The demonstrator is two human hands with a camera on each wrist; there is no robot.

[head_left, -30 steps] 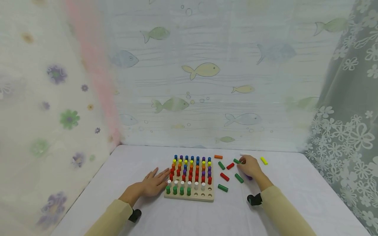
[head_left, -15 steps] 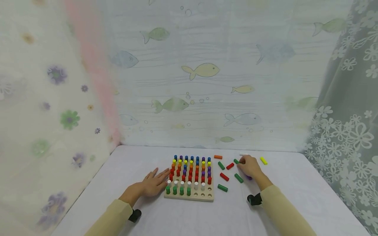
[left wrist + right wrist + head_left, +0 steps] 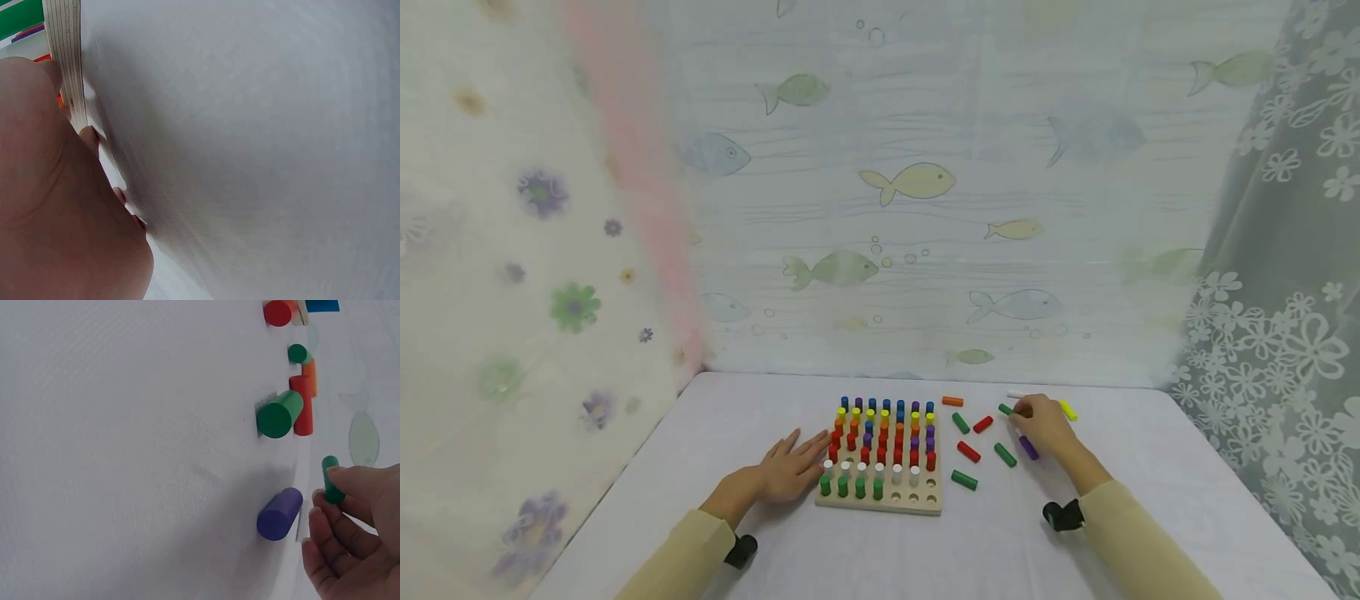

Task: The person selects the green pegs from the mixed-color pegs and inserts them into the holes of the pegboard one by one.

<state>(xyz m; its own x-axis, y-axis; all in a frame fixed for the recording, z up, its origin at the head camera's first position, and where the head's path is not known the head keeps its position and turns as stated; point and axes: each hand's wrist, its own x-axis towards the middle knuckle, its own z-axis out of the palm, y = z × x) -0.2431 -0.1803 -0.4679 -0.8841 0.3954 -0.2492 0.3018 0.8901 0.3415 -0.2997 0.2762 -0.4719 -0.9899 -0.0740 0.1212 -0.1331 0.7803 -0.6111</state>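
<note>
Right of the pegboard [image 3: 887, 507], far half: And it's a neat pinch, the right hand [image 3: 1043, 425] with thumb and fingertips closed on a small green peg [image 3: 1006, 409], the other fingers loosely bent; whether that peg has left the cloth [image 3: 985, 550], I can't tell.
Right hand's drift: Half a second on, it has shifted a touch farther from the pegboard, bringing the peg along and the sleeve [image 3: 1150, 542] with it.
Purple peg: Now it comes into sight! Nearly covered by that hand a moment ago, the purple peg [image 3: 1027, 447] lies exposed to the pegboard's right.
Yellow peg: Farther right of the pegboard, the yellow peg [image 3: 1070, 411] now shows right up against the hand's outline; before, they stood apart to the eye.
Pegboard's left edge: No change here, the left hand [image 3: 788, 477] stays flat, fingers extended and spread, tips at the board's side, gripping nothing.
Pegboard's front row: Same as before, four green uprights [image 3: 860, 488] at the left end, three bare holes at the right.
Loose pegs nearer the board: Unmoved, an orange peg [image 3: 952, 402] off the far right corner, two red pegs [image 3: 968, 452] and three more green ones [image 3: 964, 480] to its right.
</note>
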